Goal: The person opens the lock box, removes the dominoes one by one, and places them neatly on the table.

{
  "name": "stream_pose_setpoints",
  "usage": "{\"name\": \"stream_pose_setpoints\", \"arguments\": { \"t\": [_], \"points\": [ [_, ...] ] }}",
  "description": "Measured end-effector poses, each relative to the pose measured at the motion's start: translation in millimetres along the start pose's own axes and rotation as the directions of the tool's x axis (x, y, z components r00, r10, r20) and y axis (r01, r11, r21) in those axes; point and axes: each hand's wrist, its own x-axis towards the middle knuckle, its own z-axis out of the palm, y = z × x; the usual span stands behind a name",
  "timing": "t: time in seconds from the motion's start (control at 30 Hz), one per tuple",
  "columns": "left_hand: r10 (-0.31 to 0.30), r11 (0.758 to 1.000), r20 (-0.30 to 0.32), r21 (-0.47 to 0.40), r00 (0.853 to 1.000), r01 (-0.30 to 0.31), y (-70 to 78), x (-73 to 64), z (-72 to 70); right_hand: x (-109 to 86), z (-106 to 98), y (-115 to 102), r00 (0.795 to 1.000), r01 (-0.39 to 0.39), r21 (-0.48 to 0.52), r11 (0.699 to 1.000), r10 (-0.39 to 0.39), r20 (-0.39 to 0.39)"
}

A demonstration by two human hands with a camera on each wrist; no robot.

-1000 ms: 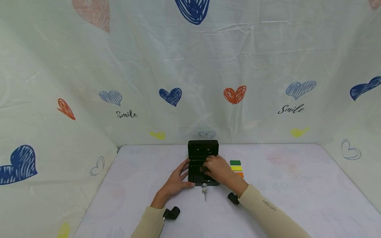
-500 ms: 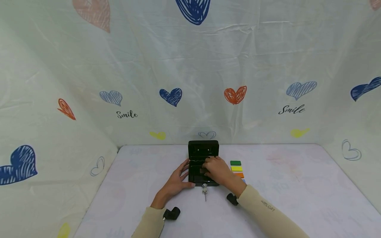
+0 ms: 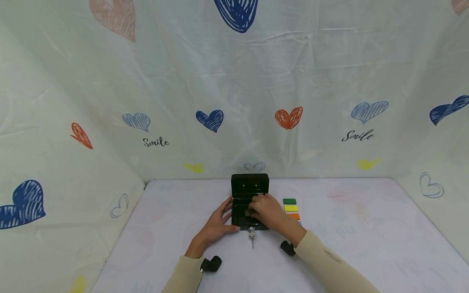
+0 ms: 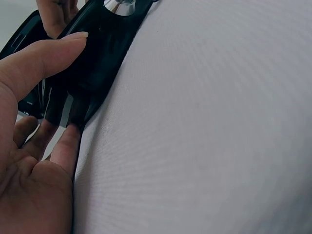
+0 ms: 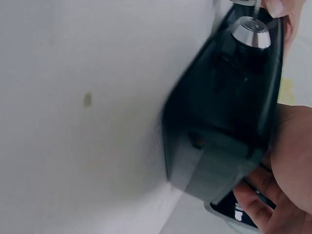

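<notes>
A small black cash box stands with its lid raised at the back of the table. My left hand steadies it, thumb on the front wall and fairly straight fingers along the left side, as the left wrist view also shows. Keys hang from the lock at the front; its silver cylinder shows in the right wrist view. My right hand reaches into the box with bent fingers. A small brownish patch shows by its fingertips; I cannot tell whether they pinch it.
Right of the box lies a column of small flat coloured pieces: green, yellow, orange and a blue one partly hidden by my right forearm. A white sheet printed with hearts hangs behind the table.
My right fingers shift slightly inside the box. The left hand, the box and the coloured pieces stay in place.
</notes>
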Motion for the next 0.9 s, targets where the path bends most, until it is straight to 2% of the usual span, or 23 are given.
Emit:
{"name": "stream_pose_setpoints", "arguments": {
  "t": [0.2,0.73,0.9],
  "points": [
    [-0.007,1.000,-0.003,0.002,1.000,0.007,0.8,0.0,0.7,-8.5,-3,6,0.999,-0.006,-0.002,1.000,0.006,-0.043],
    [-0.011,1.000,-0.009,0.016,1.000,0.011,-2.2,0.2,1.3,-27.9,-18,8,0.997,-0.013,0.020,1.000,0.015,-0.073],
    [-0.010,1.000,-0.010,0.013,1.000,0.011,-2.6,0.9,2.2,-34.8,-22,10,0.994,-0.006,0.007,1.000,0.007,-0.111]
  ]
}}
